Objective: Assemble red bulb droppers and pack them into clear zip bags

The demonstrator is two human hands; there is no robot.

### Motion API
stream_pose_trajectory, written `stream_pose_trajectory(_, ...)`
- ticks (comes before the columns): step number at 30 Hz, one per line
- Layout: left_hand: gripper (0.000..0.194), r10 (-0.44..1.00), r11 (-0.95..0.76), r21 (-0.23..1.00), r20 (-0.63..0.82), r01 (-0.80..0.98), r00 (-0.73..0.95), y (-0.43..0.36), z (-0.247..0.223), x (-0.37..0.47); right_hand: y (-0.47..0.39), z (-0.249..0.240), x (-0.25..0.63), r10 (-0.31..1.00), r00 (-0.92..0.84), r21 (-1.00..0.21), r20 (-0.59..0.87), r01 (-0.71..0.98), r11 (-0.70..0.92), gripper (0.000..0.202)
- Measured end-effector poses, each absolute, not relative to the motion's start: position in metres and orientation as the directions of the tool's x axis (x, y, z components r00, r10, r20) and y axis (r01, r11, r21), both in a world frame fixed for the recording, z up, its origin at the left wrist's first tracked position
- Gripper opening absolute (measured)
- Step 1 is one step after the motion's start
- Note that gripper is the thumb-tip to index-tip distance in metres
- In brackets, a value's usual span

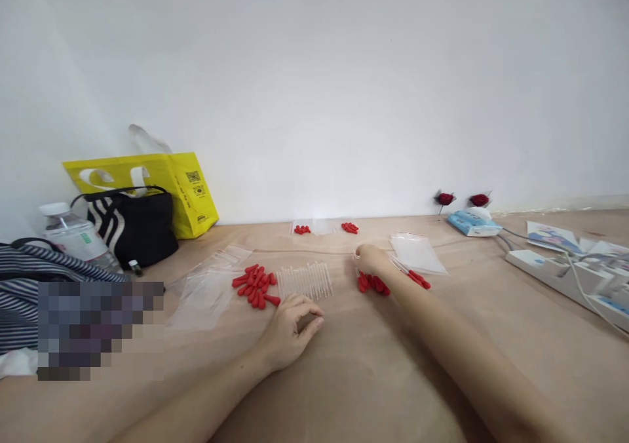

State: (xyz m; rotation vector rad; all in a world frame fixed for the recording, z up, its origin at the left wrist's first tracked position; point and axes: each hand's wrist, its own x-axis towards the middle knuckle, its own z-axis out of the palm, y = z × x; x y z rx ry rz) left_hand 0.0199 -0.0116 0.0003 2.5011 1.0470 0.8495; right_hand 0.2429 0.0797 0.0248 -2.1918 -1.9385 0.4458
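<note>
My left hand (pixel 292 328) rests on the table with its fingers loosely curved and the thumb apart, holding nothing. Just beyond it lies a row of thin clear tubes (pixel 304 281). A loose heap of red rubber bulbs (pixel 254 286) sits left of the tubes. My right hand (pixel 374 260) reaches forward beside a second cluster of red bulbs (pixel 376 284); its fingers are mostly hidden. More red bulbs (pixel 419 279) lie right of that wrist, by thin clear tubes. Clear plastic bags lie at the left (pixel 204 292) and right (pixel 417 253).
Small groups of red bulbs (pixel 301 230) lie at the wall on clear plastic. At left are a yellow bag (pixel 194 194), a black pouch (pixel 147 227) and a bottle (pixel 81 240). At right are a tissue pack (pixel 472 223), dark red flowers (pixel 479 200) and a power strip (pixel 540 269) with cables.
</note>
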Motion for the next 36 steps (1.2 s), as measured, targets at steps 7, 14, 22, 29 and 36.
stream_pose_trajectory(7,0.011,0.725,-0.686,0.478,0.392,0.548,0.566,-0.013,0.004,0.02,0.068,0.029,0.238,0.996,0.093,-0.267,0.011,0.96,-0.087,0.024)
stream_pose_trajectory(14,0.011,0.749,-0.662,0.419,0.405,0.622,0.524,-0.013,0.004,0.022,0.052,0.026,0.195,1.0,0.024,-0.31,0.006,0.95,-0.021,0.027)
stream_pose_trajectory(22,0.019,0.873,-0.214,0.154,0.472,0.965,0.118,0.03,0.03,-0.035,0.058,0.02,0.175,0.998,0.053,-0.322,-0.039,0.945,-0.062,0.032)
stream_pose_trajectory(29,0.024,0.91,-0.105,0.046,0.407,0.993,0.077,0.038,0.029,-0.044,0.06,0.019,0.175,1.0,0.012,-0.334,-0.008,0.942,-0.014,0.023)
stream_pose_trajectory(36,0.022,0.879,-0.089,0.036,0.473,0.995,0.061,0.042,0.02,-0.041,0.027,0.021,0.188,0.987,-0.08,-0.353,0.137,0.928,0.124,0.025)
